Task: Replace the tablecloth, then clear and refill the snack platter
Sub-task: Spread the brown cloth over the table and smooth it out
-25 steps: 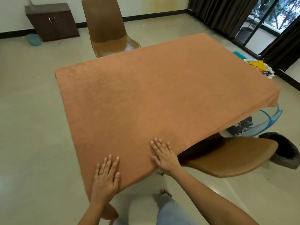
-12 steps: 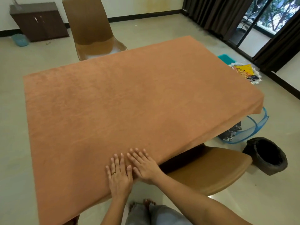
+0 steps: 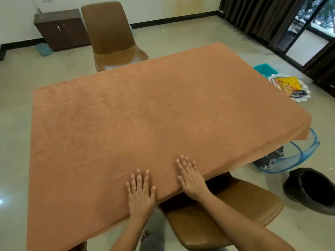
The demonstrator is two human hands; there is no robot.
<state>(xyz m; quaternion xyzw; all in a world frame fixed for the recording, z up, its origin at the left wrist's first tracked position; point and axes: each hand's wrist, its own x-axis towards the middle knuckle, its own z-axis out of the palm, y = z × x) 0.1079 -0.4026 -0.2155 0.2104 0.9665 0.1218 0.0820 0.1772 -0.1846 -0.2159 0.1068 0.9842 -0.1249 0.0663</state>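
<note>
An orange-brown tablecloth [image 3: 154, 115] covers the whole table and lies smooth. My left hand [image 3: 140, 192], with a ring on it, rests flat on the cloth at the near edge, fingers spread. My right hand [image 3: 190, 176] lies flat on the cloth a little to the right, also by the near edge. Neither hand holds anything. On the floor beyond the table's right side sits the snack platter [image 3: 290, 87], a doily-edged plate with a yellow snack packet on it.
A brown chair [image 3: 226, 214] stands under the near edge, another brown chair [image 3: 112, 37] at the far side. A blue mesh basket [image 3: 293, 160] with dark cloth, a black bin [image 3: 313, 191] and a teal tub [image 3: 265, 68] sit on the floor at right. A dark cabinet [image 3: 61, 29] stands at the back wall.
My two hands were side by side half a second ago and have slid apart along the near edge, the right hand moving rightward. The view has shifted.
</note>
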